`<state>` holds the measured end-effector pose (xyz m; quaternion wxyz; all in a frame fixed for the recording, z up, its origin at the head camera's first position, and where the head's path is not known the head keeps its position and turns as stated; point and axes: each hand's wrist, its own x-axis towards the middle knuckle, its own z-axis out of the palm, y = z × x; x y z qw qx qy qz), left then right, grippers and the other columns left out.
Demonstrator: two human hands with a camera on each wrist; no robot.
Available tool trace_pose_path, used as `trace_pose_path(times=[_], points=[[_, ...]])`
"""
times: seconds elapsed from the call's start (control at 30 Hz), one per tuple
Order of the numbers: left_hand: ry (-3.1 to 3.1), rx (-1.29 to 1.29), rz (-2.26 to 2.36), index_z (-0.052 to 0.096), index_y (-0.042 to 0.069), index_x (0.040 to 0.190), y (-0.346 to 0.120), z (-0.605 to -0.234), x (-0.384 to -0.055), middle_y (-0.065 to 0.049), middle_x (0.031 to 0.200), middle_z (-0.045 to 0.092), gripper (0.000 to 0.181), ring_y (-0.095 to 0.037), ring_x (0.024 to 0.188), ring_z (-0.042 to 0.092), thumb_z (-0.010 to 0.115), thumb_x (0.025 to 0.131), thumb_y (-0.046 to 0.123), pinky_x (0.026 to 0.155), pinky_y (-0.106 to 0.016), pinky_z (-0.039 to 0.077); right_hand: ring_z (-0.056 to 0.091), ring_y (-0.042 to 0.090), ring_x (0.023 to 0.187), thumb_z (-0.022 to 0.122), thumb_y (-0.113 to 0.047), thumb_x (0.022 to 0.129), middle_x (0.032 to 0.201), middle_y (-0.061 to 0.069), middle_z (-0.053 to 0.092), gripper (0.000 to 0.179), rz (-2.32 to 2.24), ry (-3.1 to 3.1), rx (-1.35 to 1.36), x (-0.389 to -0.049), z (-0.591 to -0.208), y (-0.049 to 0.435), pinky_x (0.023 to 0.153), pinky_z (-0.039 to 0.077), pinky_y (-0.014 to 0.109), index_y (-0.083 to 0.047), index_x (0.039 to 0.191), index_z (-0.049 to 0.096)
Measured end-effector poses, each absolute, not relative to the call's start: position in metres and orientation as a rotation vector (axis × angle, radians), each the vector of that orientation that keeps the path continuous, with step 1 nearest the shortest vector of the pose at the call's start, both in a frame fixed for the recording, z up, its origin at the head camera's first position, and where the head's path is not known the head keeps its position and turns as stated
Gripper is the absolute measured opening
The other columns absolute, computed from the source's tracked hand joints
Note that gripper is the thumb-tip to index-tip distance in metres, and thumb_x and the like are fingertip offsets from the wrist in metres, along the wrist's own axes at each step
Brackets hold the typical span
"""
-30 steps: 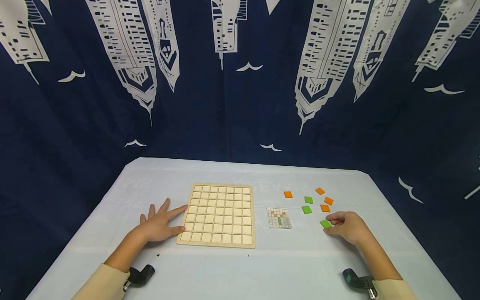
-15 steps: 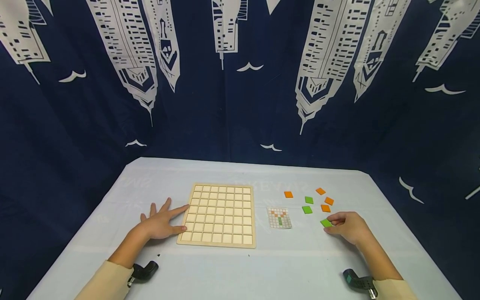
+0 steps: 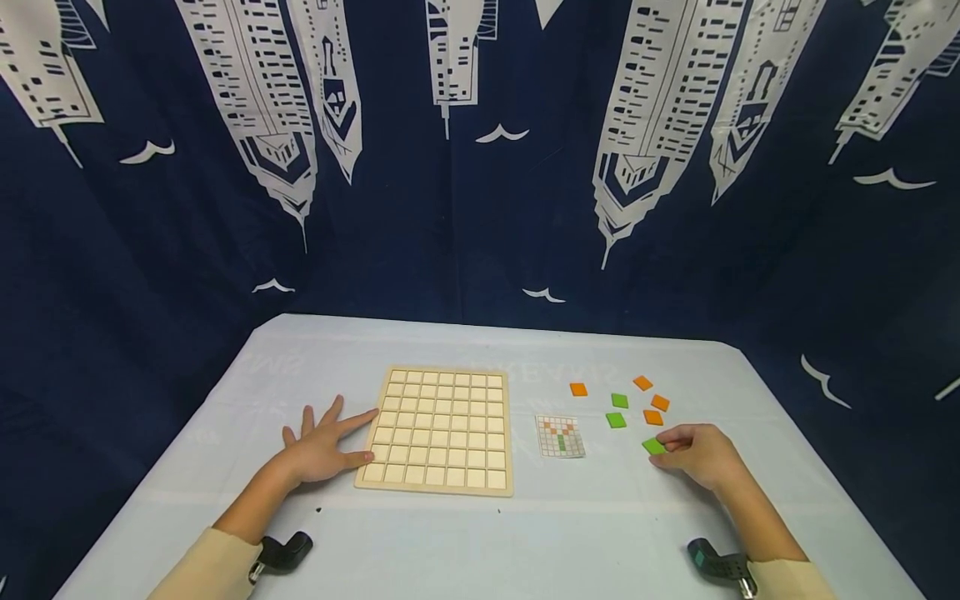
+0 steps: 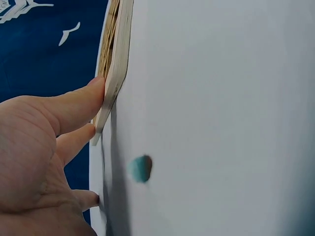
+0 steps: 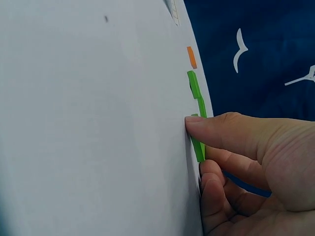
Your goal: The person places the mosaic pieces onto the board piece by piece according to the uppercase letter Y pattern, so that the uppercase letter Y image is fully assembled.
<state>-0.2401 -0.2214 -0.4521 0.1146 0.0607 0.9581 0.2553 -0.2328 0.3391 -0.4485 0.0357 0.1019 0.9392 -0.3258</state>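
Note:
My left hand point(image 3: 318, 450) lies with fingers spread at the left side of a wooden grid board point(image 3: 438, 432). Its thumb and index fingertip touch the board's edge, and the thumb meets the wooden rim point(image 4: 118, 69) in the left wrist view. The board's square cells hold no tiles. Over on the right, my right hand point(image 3: 701, 454) pinches a green square tile point(image 3: 653, 447) between thumb and fingers, close over the table. In the right wrist view the thumb covers part of that green tile point(image 5: 199, 150).
A small pattern card point(image 3: 560, 437) with orange and green squares lies right of the board. Beyond it are two loose green tiles point(image 3: 617, 420) and several orange tiles point(image 3: 653, 417). A dark blue printed curtain point(image 3: 480, 208) hangs behind the white table point(image 3: 420, 550).
My left wrist has shifted slightly, while its fingers stay at the board's edge. My right hand keeps its pinch on the green tile in nearly the same place.

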Motion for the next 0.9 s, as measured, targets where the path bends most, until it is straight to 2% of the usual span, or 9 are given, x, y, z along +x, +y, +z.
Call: trace_pose_path(times=[0.5, 0.9], points=[[2.794, 0.197, 0.793, 0.05, 0.026, 0.153, -0.2234, -0.454, -0.2407, -0.036, 0.167, 0.003, 0.074, -0.072, 0.143, -0.016, 0.077, 0.087, 0.048, 0.101, -0.09, -0.011, 0.056, 0.024, 0.085, 0.088, -0.017, 0.08, 0.089, 0.008, 0.066, 0.04, -0.992, 2.885, 0.33, -0.2322, -0.448, 0.3392, 0.069, 0.044, 0.03, 0.004, 0.11, 0.073], [2.807, 0.222, 0.762, 0.051, 0.025, 0.152, -0.2222, -0.4531, -0.2408, -0.035, 0.167, 0.008, 0.073, -0.067, 0.148, -0.009, 0.077, 0.088, 0.045, 0.106, -0.087, -0.008, 0.056, 0.024, 0.083, 0.088, -0.017, 0.079, 0.088, 0.008, 0.066, 0.04, -1.003, 2.883, 0.333, -0.2329, -0.4492, 0.3392, 0.067, 0.045, 0.03, 0.004, 0.109, 0.073]])
